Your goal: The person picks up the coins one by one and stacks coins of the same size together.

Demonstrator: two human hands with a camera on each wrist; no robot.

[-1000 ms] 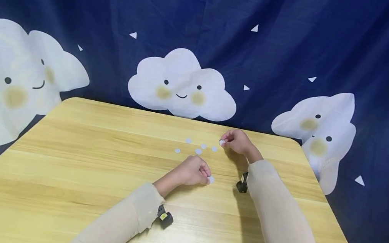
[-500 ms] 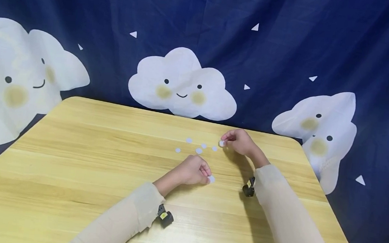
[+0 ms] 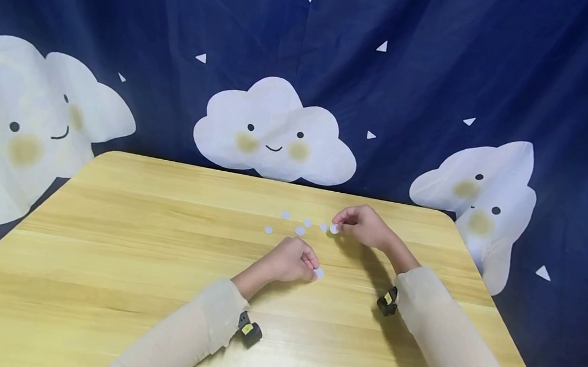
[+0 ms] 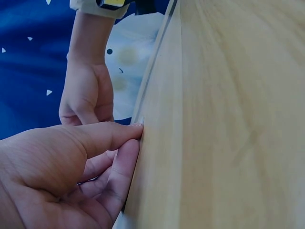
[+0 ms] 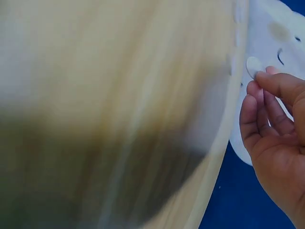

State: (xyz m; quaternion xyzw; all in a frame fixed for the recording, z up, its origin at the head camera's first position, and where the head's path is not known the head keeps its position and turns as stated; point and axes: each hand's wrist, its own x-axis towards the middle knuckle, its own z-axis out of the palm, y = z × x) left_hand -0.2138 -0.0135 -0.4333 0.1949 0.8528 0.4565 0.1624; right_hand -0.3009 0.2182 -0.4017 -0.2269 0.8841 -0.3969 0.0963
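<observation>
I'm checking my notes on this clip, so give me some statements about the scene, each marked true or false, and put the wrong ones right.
1. The right hand pinches a white disc. True.
2. The left hand lies flat with its fingers spread. False: its fingers are curled, and it holds another disc.
3. Five other discs lie on the table. True.
4. The cloth behind the table is plain red. False: it is dark blue, with white clouds and small white triangles.
5. Both sleeves are pale. True.
</observation>
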